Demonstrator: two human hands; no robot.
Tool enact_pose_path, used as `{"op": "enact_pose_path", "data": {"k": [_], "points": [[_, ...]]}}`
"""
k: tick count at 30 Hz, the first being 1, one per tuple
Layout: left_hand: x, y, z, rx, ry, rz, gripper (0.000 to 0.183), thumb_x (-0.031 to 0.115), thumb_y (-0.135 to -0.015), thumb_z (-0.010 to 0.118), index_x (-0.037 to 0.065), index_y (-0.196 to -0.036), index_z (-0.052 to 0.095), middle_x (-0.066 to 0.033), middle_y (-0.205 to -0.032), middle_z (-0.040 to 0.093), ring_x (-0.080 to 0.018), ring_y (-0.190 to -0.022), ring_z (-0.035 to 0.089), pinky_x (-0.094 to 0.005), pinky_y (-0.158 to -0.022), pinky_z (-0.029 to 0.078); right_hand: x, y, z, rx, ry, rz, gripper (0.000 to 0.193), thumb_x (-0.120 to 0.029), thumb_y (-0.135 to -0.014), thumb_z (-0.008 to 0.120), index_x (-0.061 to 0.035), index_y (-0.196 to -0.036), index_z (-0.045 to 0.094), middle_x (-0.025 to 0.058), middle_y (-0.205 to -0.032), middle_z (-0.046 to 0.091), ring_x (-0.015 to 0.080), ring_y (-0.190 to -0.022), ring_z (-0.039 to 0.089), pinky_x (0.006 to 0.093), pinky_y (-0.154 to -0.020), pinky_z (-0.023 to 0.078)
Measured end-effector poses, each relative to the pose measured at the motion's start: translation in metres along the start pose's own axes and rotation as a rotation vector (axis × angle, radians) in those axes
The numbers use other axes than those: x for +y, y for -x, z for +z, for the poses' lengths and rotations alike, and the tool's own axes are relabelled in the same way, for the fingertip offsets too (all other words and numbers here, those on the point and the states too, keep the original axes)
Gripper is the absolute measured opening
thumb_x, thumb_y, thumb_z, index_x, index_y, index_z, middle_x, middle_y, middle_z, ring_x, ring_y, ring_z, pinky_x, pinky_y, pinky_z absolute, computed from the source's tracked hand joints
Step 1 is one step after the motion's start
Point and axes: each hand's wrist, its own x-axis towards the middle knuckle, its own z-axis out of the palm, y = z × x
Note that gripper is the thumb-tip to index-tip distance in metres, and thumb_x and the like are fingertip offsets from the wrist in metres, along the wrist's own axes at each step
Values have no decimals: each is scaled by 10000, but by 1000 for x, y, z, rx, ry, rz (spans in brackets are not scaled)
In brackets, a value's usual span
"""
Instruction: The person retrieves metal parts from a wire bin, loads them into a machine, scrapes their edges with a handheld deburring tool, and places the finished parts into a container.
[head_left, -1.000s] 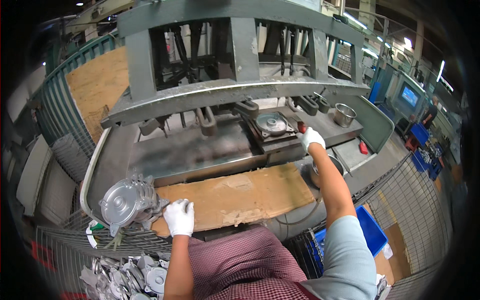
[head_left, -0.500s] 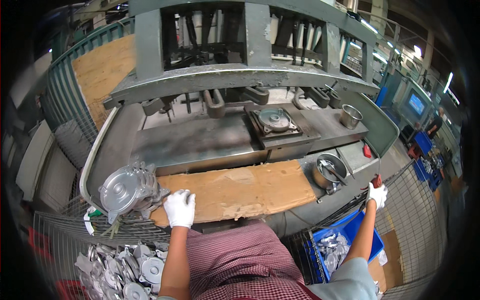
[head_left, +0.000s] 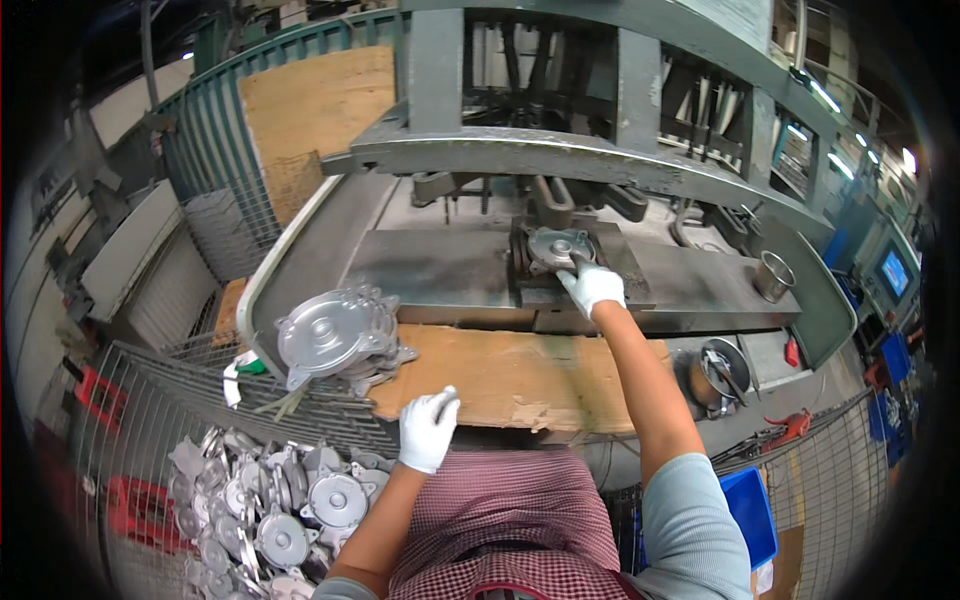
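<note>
My right hand (head_left: pixel 594 287), in a white glove with darkened fingertips, reaches to the press fixture. Its fingers close on the near right edge of a round metal cover (head_left: pixel 558 247) with lugs. The cover lies flat on the dark fixture block (head_left: pixel 622 262). My left hand (head_left: pixel 430 428), gloved too, hovers just in front of the brown board (head_left: pixel 480 375). Its fingers are curled, and nothing shows in them. Left of it, a stack of similar round metal covers (head_left: pixel 325 335) stands at the board's left end.
Many loose castings (head_left: pixel 285 540) fill a wire cage at lower left. A pot with tools (head_left: pixel 722 372) stands right of the board; a metal cup (head_left: pixel 773 277) sits on the press bed. Overhead hangs the press frame (head_left: pixel 600 155). A blue bin (head_left: pixel 748 515) and red-handled tool (head_left: pixel 790 428) are at right.
My right hand has left the red-handled tool and reached forward to the cover on the fixture. My left hand has lifted off the board toward me. The view has swung left.
</note>
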Motion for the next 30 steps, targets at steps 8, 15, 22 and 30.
{"op": "enact_pose_path", "data": {"k": [8, 15, 22, 30], "points": [[47, -18, -122, 231, -135, 176, 277, 55, -753, 742, 72, -1027, 703, -61, -730, 618, -262, -652, 560, -394, -614, 420, -80, 64, 8, 59, 97, -377, 279, -432, -800, 703, -169, -892, 687, 109, -783, 705, 297, -756, 674, 423, -691, 471], [44, -71, -178, 110, -618, 56, 430, 326, -709, 785, 65, -1042, 700, -151, -904, 655, -326, -809, 620, -406, -726, 483, -56, 189, 31, 86, 115, -605, 298, -432, -820, 679, -141, -839, 619, 95, -706, 634, 285, -699, 615, 439, -649, 396], [43, -79, -152, 66, -642, 177, 254, 310, -695, 777, 88, -734, 660, -100, -672, 543, -309, -685, 545, -436, -625, 399, -13, 232, 13, 80, -41, -278, 376, -444, -823, 701, -94, -951, 652, 99, -778, 671, 296, -731, 636, 435, -668, 409], [75, -123, -74, -75, -411, 487, 221, 303, -696, 773, 134, -798, 675, -63, -699, 581, -279, -667, 577, -418, -604, 415, 204, 246, -65, 820, -310, 406, 356, -253, -922, 671, 12, -1153, 620, 164, -1053, 677, 278, -977, 643, 405, -892, 484]]}}
